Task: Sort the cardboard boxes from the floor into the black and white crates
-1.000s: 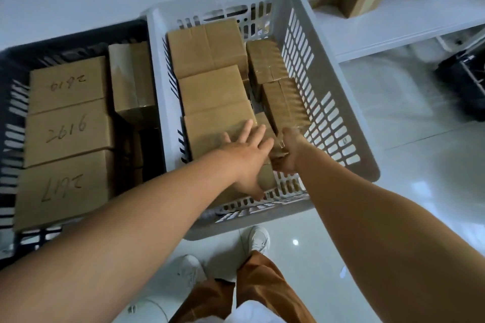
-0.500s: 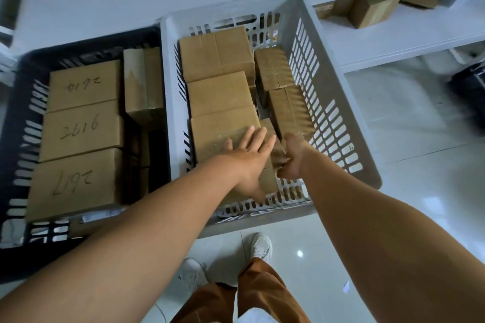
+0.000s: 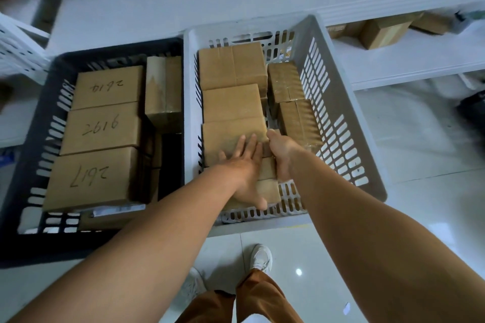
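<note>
Left hand (image 3: 246, 165) lies flat, fingers straight, on a box (image 3: 231, 136) inside the white crate (image 3: 349, 113); right hand (image 3: 282, 155) grip hidden, cannot tell. Best press evenly, seating it level.

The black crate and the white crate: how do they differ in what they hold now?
The black crate holds boxes with handwritten numbers on top; boxes in the white crate show none. Both hands reach into the white crate, none into the black crate. Both are slotted plastic crates holding brown cardboard boxes.
</note>
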